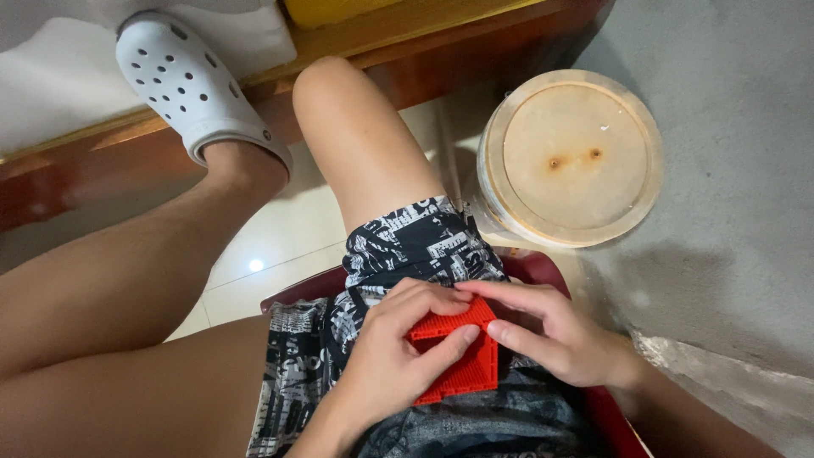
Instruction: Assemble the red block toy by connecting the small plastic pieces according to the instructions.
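Note:
A small red plastic piece (465,363) with a ribbed, studded surface rests on my lap, held between both hands. My left hand (392,356) grips its left side, thumb lying across the face. My right hand (555,332) pinches its upper right corner with thumb and fingers. A second red flap at the top (449,324) looks folded against the main panel. The piece's lower left edge is hidden under my left palm.
I sit on a dark red stool (543,267) in black-and-white patterned shorts (407,246). My left leg is crossed, a white clog (191,85) against a wooden ledge (356,38). A round jar with a wooden lid (568,157) stands on the floor by a grey wall (729,212).

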